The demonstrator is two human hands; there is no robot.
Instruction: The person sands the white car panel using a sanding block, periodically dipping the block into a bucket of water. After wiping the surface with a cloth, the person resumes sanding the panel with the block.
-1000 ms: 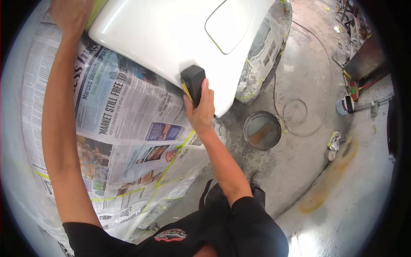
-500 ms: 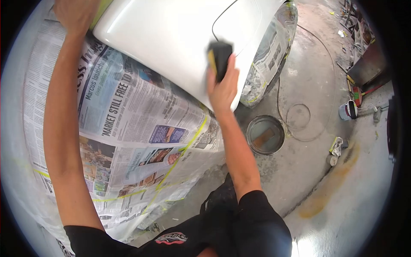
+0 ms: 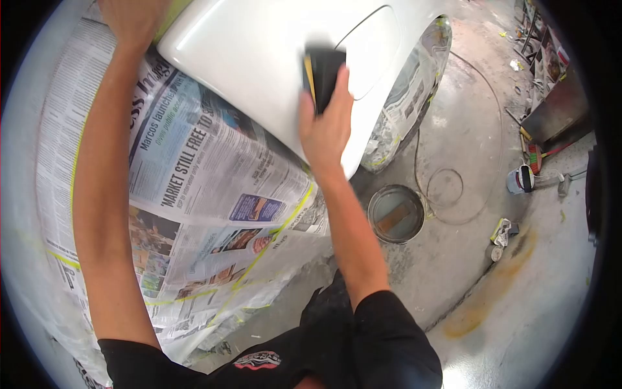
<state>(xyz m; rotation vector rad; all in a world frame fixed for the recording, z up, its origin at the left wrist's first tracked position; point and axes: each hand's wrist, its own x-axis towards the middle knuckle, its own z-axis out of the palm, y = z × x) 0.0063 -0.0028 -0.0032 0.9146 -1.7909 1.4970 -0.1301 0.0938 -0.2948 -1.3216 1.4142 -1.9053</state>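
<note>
My right hand (image 3: 327,133) is wrapped round a black sanding block (image 3: 327,74) with a yellow strip along its left side. The block, blurred at its far end, is over the glossy white car panel (image 3: 249,48) and seems to rest on it. A thin dark cord (image 3: 368,19) shows beyond the block and curves over the panel. My left hand (image 3: 133,19) is at the top left, beside the panel's edge and a strip of yellow-green tape. Its fingers are cut off by the frame, so their grip is hidden.
Taped newspaper (image 3: 188,168) covers the surface below the panel; more newspaper (image 3: 411,91) wraps a part at right. A round basin (image 3: 395,188) with a brown block in it stands on the floor. A hose (image 3: 499,129) loops beyond, near a small bucket (image 3: 520,179).
My right hand and the sanding block have moved slightly up and left over the panel. The whole view has shifted a little; my left hand stays by the panel's edge.
</note>
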